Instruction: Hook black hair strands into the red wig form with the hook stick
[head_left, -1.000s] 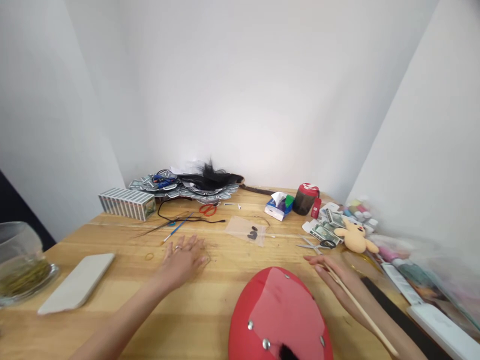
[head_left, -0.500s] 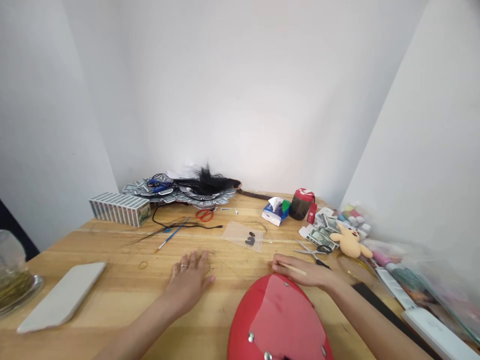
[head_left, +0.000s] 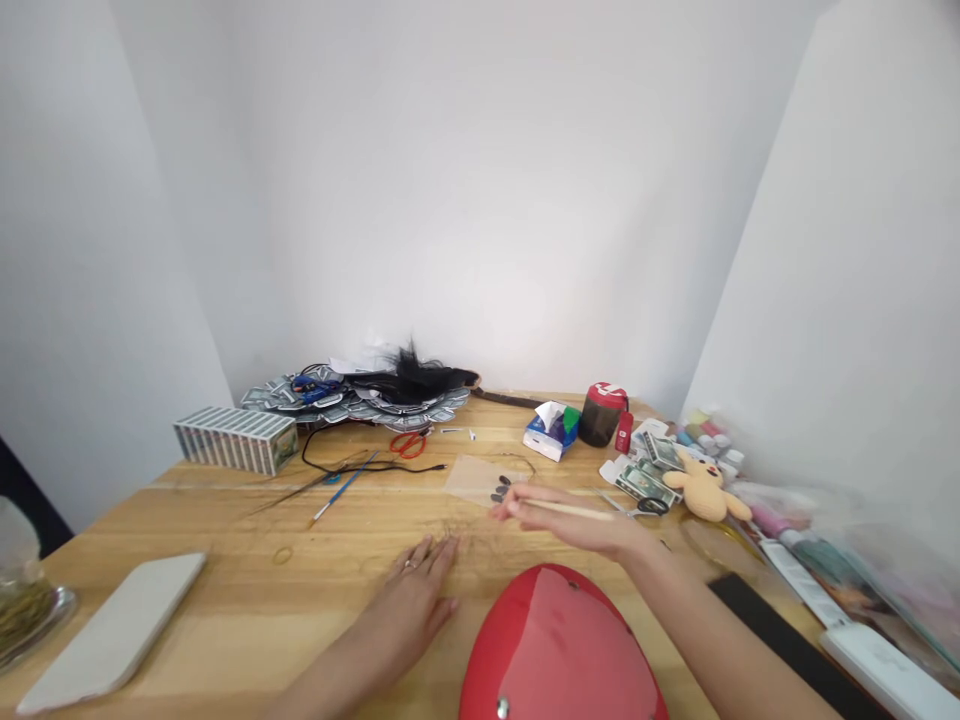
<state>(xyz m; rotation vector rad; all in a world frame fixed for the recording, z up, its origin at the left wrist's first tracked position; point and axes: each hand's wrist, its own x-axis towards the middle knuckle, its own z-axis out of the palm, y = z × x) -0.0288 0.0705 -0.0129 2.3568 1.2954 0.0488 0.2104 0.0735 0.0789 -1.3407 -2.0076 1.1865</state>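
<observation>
My left hand (head_left: 421,605) lies flat on the wooden table, fingers stretched out and a ring on one of them. Just beyond its fingertips are thin dark loose strands (head_left: 476,545). My right hand (head_left: 559,518) is closed on a thin pale wooden stick (head_left: 570,509); its fingertips hover by several small dark oval pieces (head_left: 496,493) on a clear plastic bag (head_left: 466,477). Whether the fingers touch those pieces I cannot tell. A red helmet (head_left: 566,640) with a pink panel and metal snaps sits below my right hand, between my forearms.
Scissors (head_left: 651,507), a yellow crocheted toy (head_left: 705,486) and a power strip (head_left: 874,650) lie right. At the back stand a tissue pack (head_left: 551,432) and dark hair (head_left: 420,382). Left are a boxed row (head_left: 236,440), a thin brush (head_left: 343,490) and a white slab (head_left: 116,630).
My right hand, with the stick, has left the helmet's top edge and moved left and forward to the dark pieces. My left hand has slid right along the table. The view has shifted slightly.
</observation>
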